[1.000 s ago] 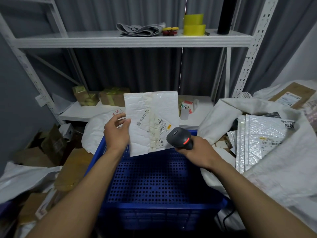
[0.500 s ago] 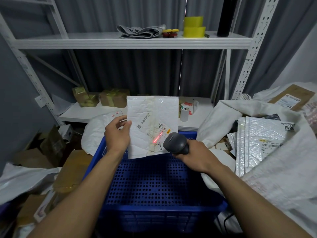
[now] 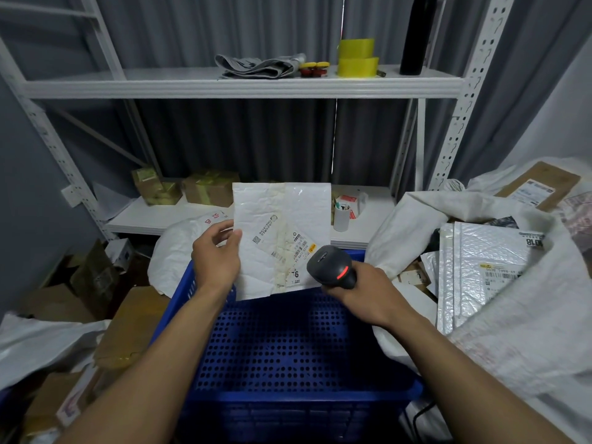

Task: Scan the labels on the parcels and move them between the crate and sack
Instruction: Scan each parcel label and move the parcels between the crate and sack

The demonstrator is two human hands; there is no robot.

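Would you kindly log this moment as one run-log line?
left hand: holds white mailer above blue crate | right hand: grips scanner by label | sack: parcels inside

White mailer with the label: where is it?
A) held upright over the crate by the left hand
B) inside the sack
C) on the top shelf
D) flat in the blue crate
A: the left hand grips the white mailer by its left edge above the blue crate; the right hand holds the scanner near its label.
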